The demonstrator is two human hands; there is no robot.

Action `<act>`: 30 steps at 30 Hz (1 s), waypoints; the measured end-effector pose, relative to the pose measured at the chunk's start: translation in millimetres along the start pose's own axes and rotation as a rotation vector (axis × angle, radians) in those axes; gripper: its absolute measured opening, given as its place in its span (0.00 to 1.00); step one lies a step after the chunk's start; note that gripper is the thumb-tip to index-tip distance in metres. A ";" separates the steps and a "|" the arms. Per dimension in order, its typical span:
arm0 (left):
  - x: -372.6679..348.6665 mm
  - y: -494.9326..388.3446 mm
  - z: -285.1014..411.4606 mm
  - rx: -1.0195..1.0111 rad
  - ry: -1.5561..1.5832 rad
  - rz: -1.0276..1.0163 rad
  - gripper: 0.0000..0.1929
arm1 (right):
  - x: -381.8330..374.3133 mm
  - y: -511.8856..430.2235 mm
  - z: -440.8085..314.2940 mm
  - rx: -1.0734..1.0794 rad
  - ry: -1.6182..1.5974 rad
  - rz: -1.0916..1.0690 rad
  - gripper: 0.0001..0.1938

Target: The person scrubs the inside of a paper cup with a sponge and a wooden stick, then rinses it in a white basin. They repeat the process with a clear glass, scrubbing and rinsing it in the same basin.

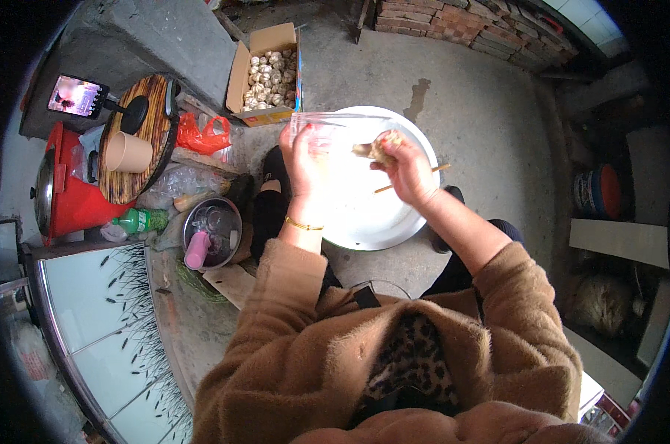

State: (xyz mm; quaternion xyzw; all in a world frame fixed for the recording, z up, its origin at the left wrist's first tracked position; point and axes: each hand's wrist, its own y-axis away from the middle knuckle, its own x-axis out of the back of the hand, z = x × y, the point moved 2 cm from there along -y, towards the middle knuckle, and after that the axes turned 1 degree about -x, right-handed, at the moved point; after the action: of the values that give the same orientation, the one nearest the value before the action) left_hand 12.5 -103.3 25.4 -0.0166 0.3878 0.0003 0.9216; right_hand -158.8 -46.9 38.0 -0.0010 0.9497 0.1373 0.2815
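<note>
A wide white basin (390,222) stands on the floor before me, between my legs. Over its left side my left hand (306,164) grips a clear plastic bag (335,121), whose top edge stretches to the right. My right hand (407,166), above the basin's right side, holds a pale, crumbly lump of food (386,145); its exact kind cannot be told. Beneath the right hand a thin wooden chopstick (386,188) lies across the basin, one end sticking out past the rim. Glare washes out most of the basin's inside.
Beyond the basin is a cardboard box (237,77) of garlic bulbs. At left are a round wooden stool (113,180) with a beige cup (129,152) and a phone (78,96) on a stand, a red bag (204,135), a green bottle (140,220) and a metal bowl (236,222) with a pink cup.
</note>
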 end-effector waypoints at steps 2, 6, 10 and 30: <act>-3.4 1.8 5.5 0.078 -0.117 -0.180 0.17 | 11.4 -6.1 -23.1 0.042 0.138 -0.021 0.06; -1.0 12.8 9.3 0.453 -0.200 -0.191 0.22 | 26.6 -11.1 -53.0 0.178 0.391 -0.118 0.08; -3.5 17.6 6.6 -0.003 -0.822 -0.226 0.32 | 25.8 -10.4 -46.9 0.039 0.449 0.048 0.09; 4.6 27.5 -11.2 0.083 -0.462 0.245 0.13 | 14.4 -2.3 -14.6 0.328 0.674 0.146 0.20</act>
State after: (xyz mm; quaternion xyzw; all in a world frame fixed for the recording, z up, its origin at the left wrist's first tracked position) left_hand 7.3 -76.2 13.5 0.0688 0.1658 0.0999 0.9787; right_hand -178.5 -51.8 41.4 0.0667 0.9959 -0.0051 -0.0605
